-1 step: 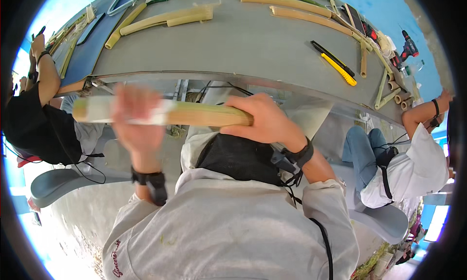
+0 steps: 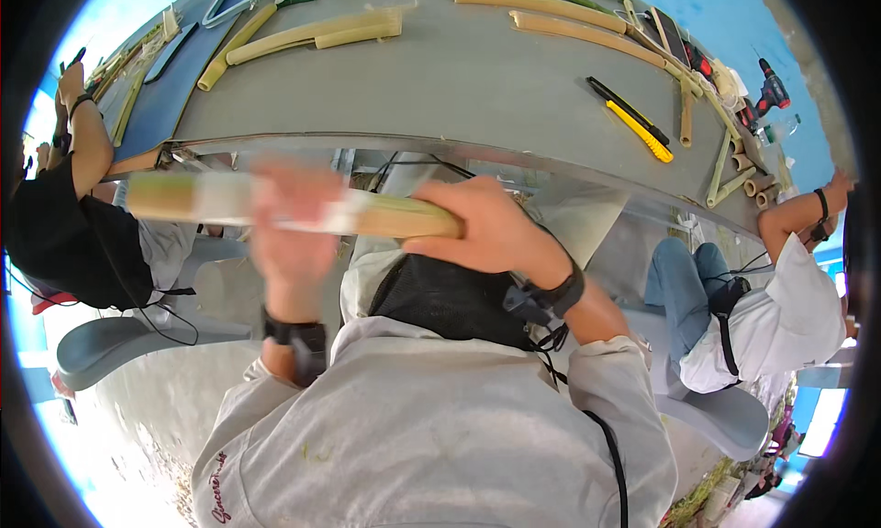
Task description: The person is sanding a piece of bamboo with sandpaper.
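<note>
A pale green-yellow bamboo piece (image 2: 408, 218) lies crosswise in front of my body, just off the table's near edge. My right hand (image 2: 491, 230) grips its right end, thumb toward the near side and fingers over the top. Around the middle of the bamboo is a white sheet (image 2: 222, 200), paper or thin cloth, I cannot tell which. My left hand (image 2: 295, 211) is closed over this sheet and blurred by motion. The bamboo's left end pokes out beyond the sheet.
On the grey table (image 2: 440, 97) lie a yellow-and-black utility knife (image 2: 633, 120), split bamboo lengths (image 2: 317, 40) and more bamboo pieces (image 2: 587, 37). A power drill (image 2: 773, 86) is at the far right. Co-workers sit to the left (image 2: 78, 234) and right (image 2: 762, 317).
My left hand and the white sheet have slid right along the bamboo. The bamboo and my right hand have shifted slightly left.
</note>
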Tool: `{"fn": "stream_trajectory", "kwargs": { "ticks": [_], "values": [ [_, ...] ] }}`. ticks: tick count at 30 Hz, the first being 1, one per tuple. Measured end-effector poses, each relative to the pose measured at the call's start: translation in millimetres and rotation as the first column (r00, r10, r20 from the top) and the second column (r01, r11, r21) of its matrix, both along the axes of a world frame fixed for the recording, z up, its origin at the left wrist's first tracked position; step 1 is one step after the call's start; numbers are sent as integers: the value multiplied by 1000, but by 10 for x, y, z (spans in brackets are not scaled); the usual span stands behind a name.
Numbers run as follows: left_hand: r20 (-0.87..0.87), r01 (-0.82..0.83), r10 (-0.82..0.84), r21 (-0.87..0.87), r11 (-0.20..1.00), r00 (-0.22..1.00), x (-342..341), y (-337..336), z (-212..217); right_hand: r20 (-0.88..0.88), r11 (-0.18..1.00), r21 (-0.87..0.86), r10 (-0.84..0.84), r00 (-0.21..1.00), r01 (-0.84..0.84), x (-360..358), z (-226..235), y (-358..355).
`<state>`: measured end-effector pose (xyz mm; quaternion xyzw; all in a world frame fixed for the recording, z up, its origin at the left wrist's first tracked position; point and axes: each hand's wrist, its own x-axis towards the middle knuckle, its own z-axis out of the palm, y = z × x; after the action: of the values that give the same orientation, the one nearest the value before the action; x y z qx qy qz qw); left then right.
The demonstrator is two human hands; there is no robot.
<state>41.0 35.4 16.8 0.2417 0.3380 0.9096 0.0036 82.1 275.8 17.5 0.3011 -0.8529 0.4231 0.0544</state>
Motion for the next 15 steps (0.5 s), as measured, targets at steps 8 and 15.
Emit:
{"fn": "stream_trajectory", "kwargs": {
  "ticks": [8,15],
  "values": [
    [-2,23,-23,284,959,1000,-210,-319,39,155,998,-16,-62,986,65,36,-156,27],
    [-58,163,-165,-35,986,985,-114,33,-131,75,997,-22,-77,994,79,-30,-154,-207]
  ]
}}
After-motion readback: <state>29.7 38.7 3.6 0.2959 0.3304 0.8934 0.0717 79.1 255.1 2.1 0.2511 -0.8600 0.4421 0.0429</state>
